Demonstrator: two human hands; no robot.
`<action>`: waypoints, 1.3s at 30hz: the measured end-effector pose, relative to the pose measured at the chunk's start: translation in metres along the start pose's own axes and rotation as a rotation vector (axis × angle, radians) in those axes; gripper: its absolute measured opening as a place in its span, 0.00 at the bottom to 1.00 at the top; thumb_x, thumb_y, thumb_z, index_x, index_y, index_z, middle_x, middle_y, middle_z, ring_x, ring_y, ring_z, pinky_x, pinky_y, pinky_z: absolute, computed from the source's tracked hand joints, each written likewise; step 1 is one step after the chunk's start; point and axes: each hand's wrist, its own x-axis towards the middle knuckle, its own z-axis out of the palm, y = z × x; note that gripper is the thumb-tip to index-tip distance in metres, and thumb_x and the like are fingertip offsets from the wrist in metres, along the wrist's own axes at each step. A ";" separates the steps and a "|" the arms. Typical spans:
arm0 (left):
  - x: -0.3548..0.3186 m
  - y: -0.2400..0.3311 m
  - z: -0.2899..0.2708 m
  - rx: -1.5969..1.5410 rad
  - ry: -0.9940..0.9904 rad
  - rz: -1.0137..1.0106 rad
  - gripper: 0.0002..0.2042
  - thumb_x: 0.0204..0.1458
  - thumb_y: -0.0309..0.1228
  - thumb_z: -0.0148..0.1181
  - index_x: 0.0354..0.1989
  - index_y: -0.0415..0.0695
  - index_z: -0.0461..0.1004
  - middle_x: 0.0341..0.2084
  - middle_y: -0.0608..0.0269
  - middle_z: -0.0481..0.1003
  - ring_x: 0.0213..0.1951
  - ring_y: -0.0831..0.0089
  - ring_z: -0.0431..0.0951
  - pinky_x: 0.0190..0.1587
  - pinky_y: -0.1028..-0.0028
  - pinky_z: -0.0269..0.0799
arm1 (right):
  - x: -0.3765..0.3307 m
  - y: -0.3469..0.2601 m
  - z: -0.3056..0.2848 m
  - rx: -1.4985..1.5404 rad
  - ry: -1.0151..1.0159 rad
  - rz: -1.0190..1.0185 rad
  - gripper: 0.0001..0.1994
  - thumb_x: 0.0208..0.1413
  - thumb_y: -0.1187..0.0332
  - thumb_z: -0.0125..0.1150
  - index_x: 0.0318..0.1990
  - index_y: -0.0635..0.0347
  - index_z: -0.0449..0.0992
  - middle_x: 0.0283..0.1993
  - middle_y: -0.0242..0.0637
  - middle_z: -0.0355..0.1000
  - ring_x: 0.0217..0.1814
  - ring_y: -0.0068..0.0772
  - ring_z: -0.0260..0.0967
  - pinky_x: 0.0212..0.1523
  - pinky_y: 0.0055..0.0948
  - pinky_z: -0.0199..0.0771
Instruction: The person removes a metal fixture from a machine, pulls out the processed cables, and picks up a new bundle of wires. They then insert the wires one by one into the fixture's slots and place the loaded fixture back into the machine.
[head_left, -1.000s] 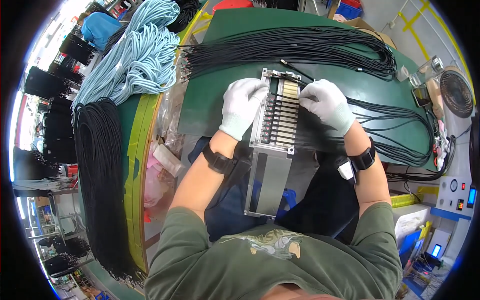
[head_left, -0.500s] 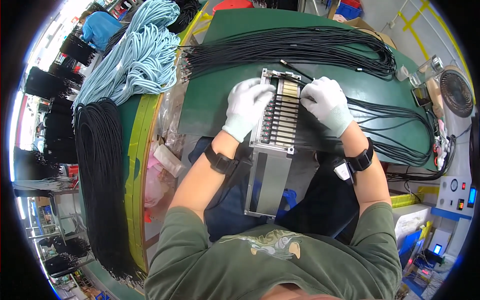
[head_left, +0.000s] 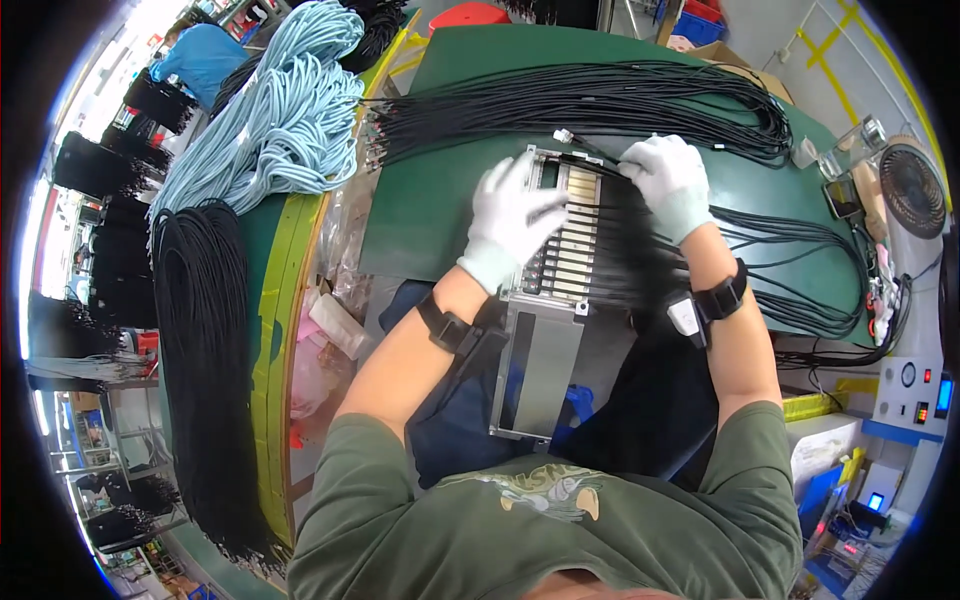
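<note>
A metal fixture (head_left: 583, 301) lies across the table's near edge, with a row of pale slots in which black cable ends sit. My left hand (head_left: 508, 218), in a white glove, is over the fixture's left side with its fingers spread and nothing in them. Gloved in white too, my right hand (head_left: 668, 178) is beyond the upper right corner, fingers closed round a black cable (head_left: 590, 147). That cable's end with a pale connector (head_left: 563, 136) points left above the fixture's top. Below the right hand, hanging black cables (head_left: 640, 250) are smeared by motion.
A long bundle of black cables (head_left: 600, 95) stretches along the green table (head_left: 425, 215). More cables loop (head_left: 810, 228) at right. Coiled light-blue cables (head_left: 290, 120) and black ones (head_left: 200, 330) lie on the left bench. A fan (head_left: 912, 185) stands at far right.
My left hand has spread its fingers and shifted slightly right. The right hand has moved up and right. The cables beneath it have swung, and the pale connector now shows above the fixture.
</note>
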 end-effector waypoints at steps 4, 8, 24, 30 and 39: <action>0.012 -0.006 -0.011 -0.202 0.139 -0.131 0.10 0.51 0.40 0.66 0.35 0.49 0.84 0.49 0.50 0.77 0.55 0.50 0.72 0.60 0.58 0.65 | -0.003 -0.010 -0.016 0.140 0.020 -0.116 0.06 0.50 0.61 0.66 0.30 0.51 0.81 0.29 0.32 0.75 0.39 0.42 0.71 0.42 0.39 0.70; 0.013 -0.003 -0.011 -0.277 0.175 -0.081 0.08 0.52 0.35 0.66 0.31 0.43 0.82 0.43 0.53 0.80 0.51 0.53 0.75 0.57 0.60 0.68 | -0.004 -0.032 -0.023 0.262 -0.036 -0.174 0.06 0.49 0.65 0.68 0.32 0.55 0.81 0.32 0.36 0.76 0.40 0.44 0.71 0.43 0.40 0.71; 0.009 -0.012 -0.013 -0.209 0.115 -0.170 0.08 0.56 0.32 0.63 0.38 0.41 0.81 0.43 0.58 0.81 0.49 0.61 0.76 0.55 0.66 0.70 | -0.011 -0.034 -0.018 0.370 -0.201 0.049 0.04 0.49 0.69 0.67 0.31 0.56 0.80 0.30 0.37 0.75 0.38 0.45 0.71 0.42 0.40 0.71; 0.007 -0.019 -0.007 -0.165 0.109 -0.178 0.08 0.53 0.35 0.62 0.34 0.45 0.81 0.35 0.59 0.81 0.40 0.55 0.78 0.50 0.61 0.71 | -0.011 -0.029 -0.010 0.151 -0.054 -0.112 0.03 0.47 0.69 0.67 0.28 0.54 0.78 0.28 0.34 0.72 0.38 0.43 0.70 0.42 0.40 0.69; 0.008 -0.005 -0.004 -0.082 -0.057 -0.155 0.13 0.55 0.41 0.62 0.45 0.52 0.83 0.53 0.50 0.75 0.58 0.52 0.71 0.62 0.60 0.64 | -0.012 -0.032 -0.006 0.061 -0.044 -0.175 0.04 0.47 0.67 0.68 0.30 0.51 0.79 0.28 0.32 0.72 0.41 0.41 0.70 0.44 0.38 0.69</action>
